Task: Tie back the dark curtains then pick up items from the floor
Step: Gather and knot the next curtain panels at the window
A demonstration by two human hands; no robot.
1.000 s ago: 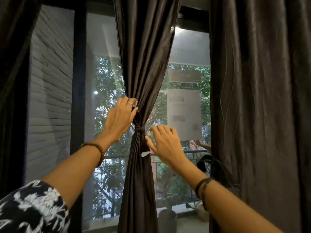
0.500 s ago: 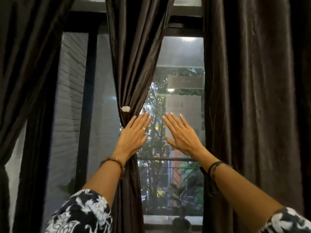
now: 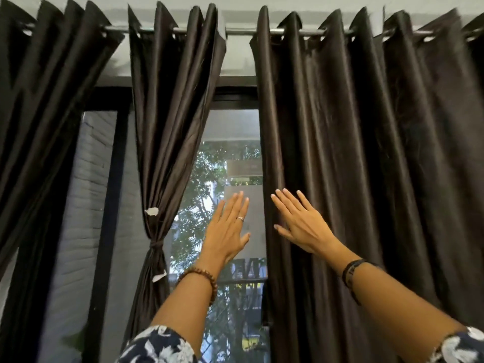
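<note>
Hanging already tied: middle curtain (image 3: 167, 127); still hanging loose: right curtain (image 3: 353, 153); reaching toward it, left hand (image 3: 226, 231) and right hand (image 3: 301, 226), both grips flat, holding nothing; floor pickup judged pending

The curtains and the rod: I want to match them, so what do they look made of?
The curtains look like a dark brown satin-type woven fabric, judging by the soft sheen along the folds. The rod looks like bare polished metal, silvery with a bright glint.

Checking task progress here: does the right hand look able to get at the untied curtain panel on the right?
Probably yes. The right hand is open with its fingers spread in front of the untied curtain panel, near its inner edge, and nothing stands between them.
</note>
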